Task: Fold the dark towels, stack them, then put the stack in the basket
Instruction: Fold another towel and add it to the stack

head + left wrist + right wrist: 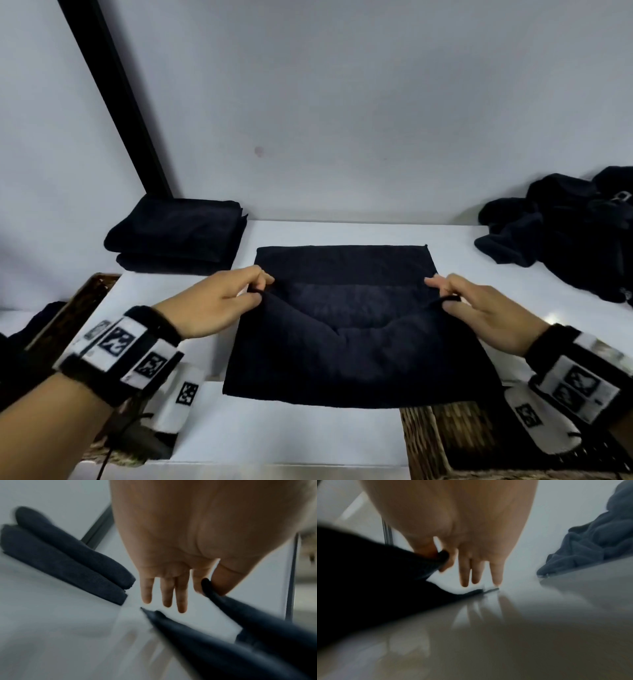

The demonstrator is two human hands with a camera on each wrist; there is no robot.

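A dark towel point(356, 329) lies on the white table point(342, 229), its near half lifted and doubled over toward the far edge. My left hand point(253, 291) pinches the lifted left corner between thumb and forefinger; in the left wrist view the left hand point(207, 586) shows the same pinch on the towel point(248, 616), other fingers straight. My right hand point(442, 294) pinches the right corner; the right wrist view shows that right hand point(443, 558) holding the towel point(376, 568). Two folded dark towels point(178, 233) point(68, 555) are stacked at the back left.
A heap of unfolded dark towels point(565, 233) point(594, 540) lies at the back right. One wicker basket point(479, 442) stands at the near right below the table edge, another wicker basket point(89, 301) at the left. A black post point(116, 99) leans along the wall.
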